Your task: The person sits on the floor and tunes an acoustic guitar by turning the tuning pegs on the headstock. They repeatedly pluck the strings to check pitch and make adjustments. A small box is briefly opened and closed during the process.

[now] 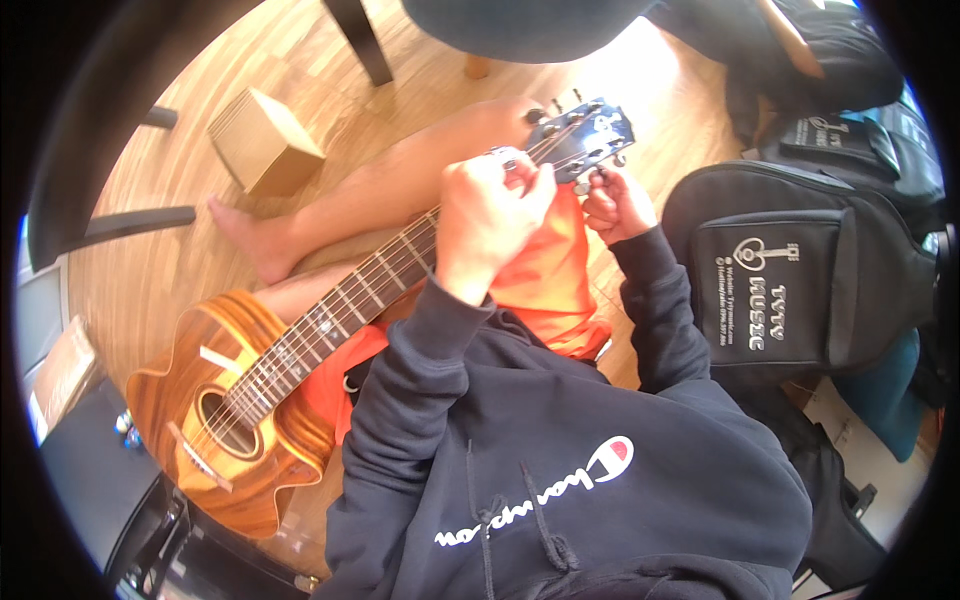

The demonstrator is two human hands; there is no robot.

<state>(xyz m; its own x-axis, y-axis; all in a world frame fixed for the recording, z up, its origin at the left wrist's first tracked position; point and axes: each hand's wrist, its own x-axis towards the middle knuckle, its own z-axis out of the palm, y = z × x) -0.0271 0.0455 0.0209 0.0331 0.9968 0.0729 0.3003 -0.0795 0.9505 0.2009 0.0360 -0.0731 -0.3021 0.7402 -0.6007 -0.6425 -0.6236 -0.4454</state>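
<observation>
An acoustic guitar (228, 392) with wood-grain body lies diagonally across my lap, its dark headstock (589, 126) up at the upper middle. My left hand (492, 205) is at the top of the neck by the nut, fingers closed around a small dark, shiny item, partly hidden, that I cannot make out. My right hand (614, 203) is just under the headstock, thumb and finger pinched on a tuning peg (583, 186). My bare legs and orange shorts (540, 270) are under the guitar.
A cardboard box (262, 140) lies on the wooden floor at upper left, near dark chair legs (150, 218). Black padded bags (790, 280) stand along the right. A dark seat (520, 20) is above; another person's arm (790, 45) shows at upper right.
</observation>
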